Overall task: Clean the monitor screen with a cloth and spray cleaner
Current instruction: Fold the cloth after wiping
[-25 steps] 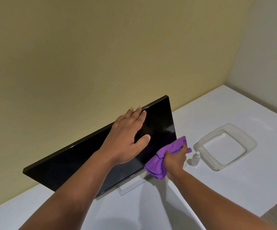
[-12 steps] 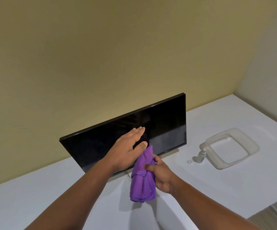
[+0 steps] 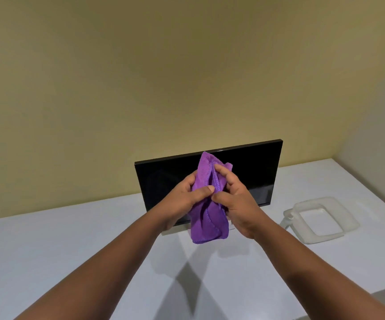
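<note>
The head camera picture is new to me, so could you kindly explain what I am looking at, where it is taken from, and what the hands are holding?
There is no machine here: a person wears one wide-angle camera on the head, looking forward and down, so both forearms reach in from the bottom edge. The left hand and the right hand both grip a purple cloth, bunched and held up in the air between them. Behind it a black monitor stands upright on a white table, its screen dark. To the right on the table lies a translucent square tray, with a small spray bottle at its left edge, only partly visible.
</note>
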